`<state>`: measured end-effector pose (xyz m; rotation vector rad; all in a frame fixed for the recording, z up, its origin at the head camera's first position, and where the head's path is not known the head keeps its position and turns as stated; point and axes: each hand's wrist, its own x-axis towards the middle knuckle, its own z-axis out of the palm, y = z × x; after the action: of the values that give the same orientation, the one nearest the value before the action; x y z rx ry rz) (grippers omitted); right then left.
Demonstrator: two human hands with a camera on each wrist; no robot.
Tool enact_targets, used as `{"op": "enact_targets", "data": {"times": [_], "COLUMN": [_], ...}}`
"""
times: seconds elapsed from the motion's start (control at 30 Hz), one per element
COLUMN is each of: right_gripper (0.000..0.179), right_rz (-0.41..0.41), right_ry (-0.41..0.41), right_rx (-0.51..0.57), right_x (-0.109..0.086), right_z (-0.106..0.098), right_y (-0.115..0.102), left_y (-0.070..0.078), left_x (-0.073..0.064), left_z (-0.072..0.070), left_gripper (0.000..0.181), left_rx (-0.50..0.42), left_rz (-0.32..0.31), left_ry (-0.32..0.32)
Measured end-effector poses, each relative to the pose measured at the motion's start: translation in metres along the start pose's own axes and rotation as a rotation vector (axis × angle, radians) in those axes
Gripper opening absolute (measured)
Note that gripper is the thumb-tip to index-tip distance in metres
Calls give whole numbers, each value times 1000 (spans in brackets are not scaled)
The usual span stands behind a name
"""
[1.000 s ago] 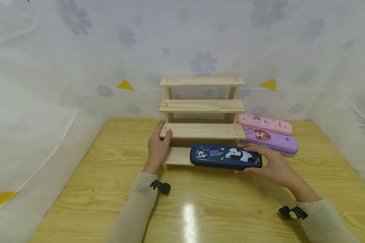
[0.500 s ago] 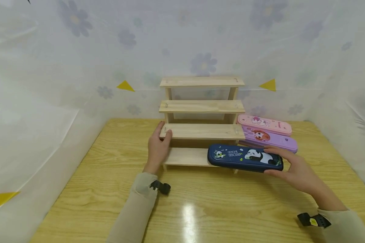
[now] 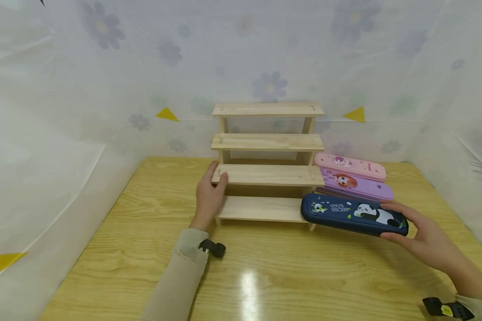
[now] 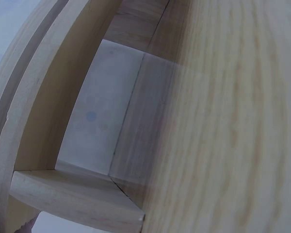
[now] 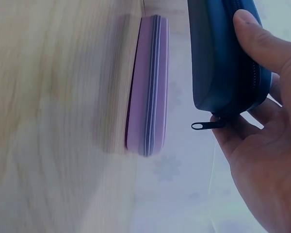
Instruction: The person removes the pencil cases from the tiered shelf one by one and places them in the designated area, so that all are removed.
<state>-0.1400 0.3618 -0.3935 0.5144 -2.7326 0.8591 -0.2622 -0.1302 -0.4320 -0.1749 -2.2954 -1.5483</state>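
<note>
A dark blue pencil case with a panda on its lid is held at its right end by my right hand, thumb on the near side and fingers on the far side. Its left end overlaps the right end of the lowest step of a wooden stepped rack. In the right wrist view the blue pencil case is above the table, its zipper pull hanging by the fingers. My left hand grips the left end of the rack's second step from the bottom, thumb over the top. The left wrist view shows bare boards, no fingers.
Right of the rack, a pink pencil case lies behind a purple pencil case on the wood-grain table. A white flowered sheet hangs behind the rack and along both sides.
My right hand has carried the blue pencil case rightward from in front of the lowest step, tilting its right end toward me. My left hand keeps its place on the rack.
</note>
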Motion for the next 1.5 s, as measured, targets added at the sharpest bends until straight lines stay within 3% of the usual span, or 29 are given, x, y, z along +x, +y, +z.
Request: {"op": "enact_targets", "data": {"times": [0.4,0.7,0.87,1.3,1.5], "right_gripper": [67,67,64,64,65], "right_rz": [51,111,107,70,92], "right_ry": [21,39,30,-15,-50], "right_rx": [5,-30,-83,-97,-97], "right_x": [-24,-30,-28,-8,1], "right_z": [-18,-20,-17,-7,-3], "right_y": [26,42,50,53,53], "left_y": [-1,1,1,0,0], "left_x": [1,0,0,1,1], "left_z": [1,0,0,0,1], "left_gripper": [59,61,59,57,57], "left_rx": [7,7,9,17,26], "left_rz": [1,-10,-17,-16,-25], "left_ry": [2,-3,-2,4,5]}}
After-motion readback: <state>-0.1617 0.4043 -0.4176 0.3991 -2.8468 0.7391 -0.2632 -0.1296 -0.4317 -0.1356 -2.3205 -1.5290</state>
